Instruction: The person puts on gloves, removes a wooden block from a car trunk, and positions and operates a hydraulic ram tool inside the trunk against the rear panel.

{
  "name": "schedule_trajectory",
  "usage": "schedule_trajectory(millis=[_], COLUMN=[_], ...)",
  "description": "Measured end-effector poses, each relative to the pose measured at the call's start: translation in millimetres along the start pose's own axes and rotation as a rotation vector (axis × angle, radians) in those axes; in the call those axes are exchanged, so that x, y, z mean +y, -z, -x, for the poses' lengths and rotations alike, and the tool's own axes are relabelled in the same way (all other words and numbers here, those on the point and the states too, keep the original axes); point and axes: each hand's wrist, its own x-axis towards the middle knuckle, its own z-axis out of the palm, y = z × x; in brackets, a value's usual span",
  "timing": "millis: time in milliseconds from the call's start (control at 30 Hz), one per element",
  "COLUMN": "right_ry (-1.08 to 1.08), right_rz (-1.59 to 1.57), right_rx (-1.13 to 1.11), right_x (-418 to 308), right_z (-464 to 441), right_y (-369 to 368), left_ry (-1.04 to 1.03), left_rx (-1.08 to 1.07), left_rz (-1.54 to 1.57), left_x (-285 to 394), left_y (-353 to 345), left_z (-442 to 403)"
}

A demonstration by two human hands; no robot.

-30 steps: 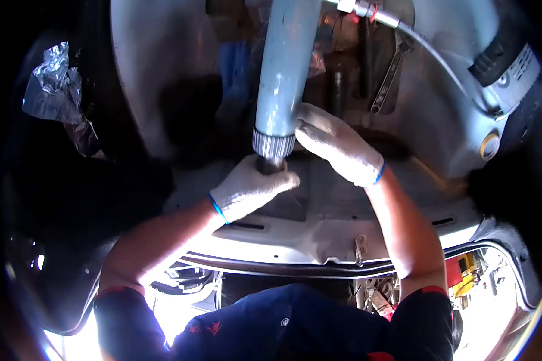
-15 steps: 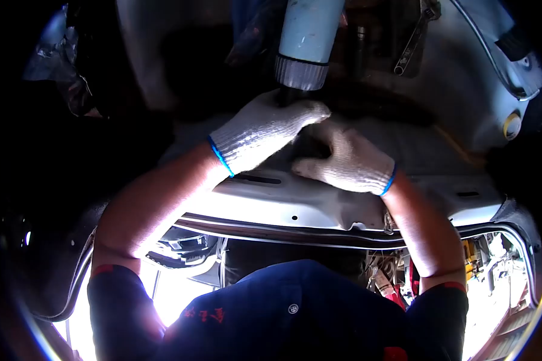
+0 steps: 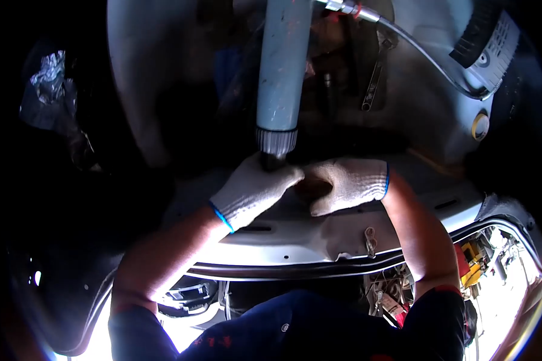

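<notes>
A blue-grey hydraulic ram (image 3: 281, 72) comes down from the top of the head view, with a ribbed collar (image 3: 276, 141) near its lower end. My left hand (image 3: 253, 185), in a white knitted glove with a blue cuff, is closed around the dark end piece (image 3: 273, 160) just under that collar. To its right, my right hand (image 3: 350, 182), gloved alike, has its fingers and thumb curled towards the left fingertips. Between the right thumb and fingers it is too dark to make out what is held.
A hose (image 3: 406, 37) with a metal coupling runs from the ram to the right. A wrench (image 3: 373, 81) lies beyond my hands, and a yellow tape roll (image 3: 480, 126) sits at the right. The metal sill (image 3: 307, 237) of the car's boot crosses below my forearms.
The view has shifted, so the ram, hands and sill appear lower, with more of the ram and its hose showing. My right hand has turned more level; my left stays at the ram's end.
</notes>
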Motion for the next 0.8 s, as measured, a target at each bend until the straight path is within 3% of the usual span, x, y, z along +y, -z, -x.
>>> schedule_trajectory(millis=[133, 167, 233, 333, 400, 433, 500, 533, 600, 633, 733, 800], right_ry=[-0.112, -0.104, 0.159, 0.201, 0.135, -0.014, 0.263, 0.363, 0.356, 0.544, 0.254, 0.261], right_rz=[0.054, -0.017, -0.266, -0.144, 0.093, 0.337, 0.565, 0.391, 0.292, 0.410, 0.455, 0.444], right_rx=[0.225, 0.384, 0.793, 1.029, 1.281, 1.278, 1.482, 1.602, 1.785, 1.810, 1.717, 1.712], right_x=[0, 11, 21, 22, 34, 45, 70, 62, 35, 37, 33, 32], right_z=[-7, -21, -42, -58, -88, -104, -140, -151, -154, -159, -170, -170], right_y=[51, 67, 85, 129, 161, 185, 240, 256, 279, 295, 332, 335], left_ry=[0.059, 0.094, 0.091, 0.129, 0.145, 0.156, 0.134, 0.120, 0.128, 0.090, 0.062, 0.048], left_rx=[0.012, -0.042, -0.038, -0.030, -0.042, -0.043, -0.041, -0.036, -0.034, -0.031, -0.064, -0.047], left_rz=[-0.108, -0.107, -0.057, -0.042, -0.045, -0.099, -0.053, -0.082, -0.089, -0.088, -0.105, -0.111], left_x=[9, 15, 8, 14, 15, 25, 19, 19, 23, 18, 15, 14], left_y=[-2, 1, 3, 1, 2, 3, 3, 5, 5, 4, 8, 7], left_z=[3, 5, 5, 5, 6, 8, 9, 7, 7, 6, 5, 5])
